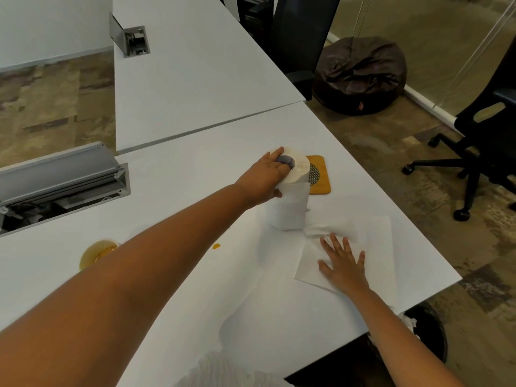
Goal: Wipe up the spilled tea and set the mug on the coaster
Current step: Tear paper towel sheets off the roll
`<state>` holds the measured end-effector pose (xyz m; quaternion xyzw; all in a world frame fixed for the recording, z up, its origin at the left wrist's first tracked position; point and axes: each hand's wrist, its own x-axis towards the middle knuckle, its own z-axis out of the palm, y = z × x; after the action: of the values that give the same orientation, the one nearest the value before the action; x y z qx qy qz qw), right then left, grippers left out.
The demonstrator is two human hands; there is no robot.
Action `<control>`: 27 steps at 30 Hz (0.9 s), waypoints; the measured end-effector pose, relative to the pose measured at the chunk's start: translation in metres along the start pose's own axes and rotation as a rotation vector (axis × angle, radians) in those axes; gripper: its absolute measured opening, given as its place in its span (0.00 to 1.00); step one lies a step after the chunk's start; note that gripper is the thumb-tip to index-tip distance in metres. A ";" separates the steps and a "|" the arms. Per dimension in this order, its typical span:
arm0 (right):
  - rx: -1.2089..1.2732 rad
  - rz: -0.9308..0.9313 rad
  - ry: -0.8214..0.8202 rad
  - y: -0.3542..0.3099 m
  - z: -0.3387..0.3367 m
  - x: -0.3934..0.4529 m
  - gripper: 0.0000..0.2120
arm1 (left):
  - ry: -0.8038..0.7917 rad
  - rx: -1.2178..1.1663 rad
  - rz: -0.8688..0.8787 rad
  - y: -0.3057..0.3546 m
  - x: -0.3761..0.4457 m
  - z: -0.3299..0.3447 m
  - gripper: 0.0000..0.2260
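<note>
White paper towel is being handled by both hands: the left hand (265, 174) is wrapped over the top of the upright paper roll (289, 191), fingers curled at its core and thumb against its side, while the right hand (344, 261) lies spread flat, pressing down the pulled-out sheet (371, 247) that is joined to the roll by a twisted neck. Such paper is judged light, soft and easily torn, so it is best pinned close to the perforation and steadied at the roll. Just behind the roll, a wooden coaster (321, 177) is seen, partly hidden by it. Well to the left, a puddle of tea (96, 254) is spread on the white surface (195, 177), with a small drop (216, 246) nearer the middle; the mug cannot be made out clearly. Beyond lie an open cable tray (64, 185), black office chairs (480, 152), a dark beanbag (360, 74) and a bin (421, 331) beside the edge.
</note>
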<state>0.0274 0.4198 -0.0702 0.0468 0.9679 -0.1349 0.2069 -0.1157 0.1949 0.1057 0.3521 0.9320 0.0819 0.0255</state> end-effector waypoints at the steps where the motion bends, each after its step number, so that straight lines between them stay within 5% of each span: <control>1: 0.000 0.001 0.001 0.000 0.000 -0.001 0.30 | 0.000 0.000 0.002 0.001 0.000 0.000 0.27; 9: 0.087 0.080 0.164 -0.011 -0.011 0.004 0.31 | -0.002 0.011 0.011 0.003 0.003 0.000 0.27; 14: 0.216 0.094 0.274 0.004 -0.006 0.004 0.11 | -0.015 0.015 0.010 0.003 0.002 0.001 0.28; 20: 0.473 0.284 0.408 0.017 -0.030 0.005 0.06 | -0.007 0.005 0.017 0.002 0.002 0.000 0.28; 23: 0.537 0.212 0.488 0.001 -0.045 -0.005 0.06 | -0.004 -0.004 0.011 0.002 0.003 0.001 0.28; 27: 0.350 0.057 0.359 -0.041 -0.033 -0.021 0.06 | -0.007 -0.006 0.007 0.004 0.003 0.002 0.28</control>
<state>0.0279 0.3891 -0.0228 0.1322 0.9494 -0.2839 0.0244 -0.1156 0.2003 0.1043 0.3553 0.9305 0.0835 0.0295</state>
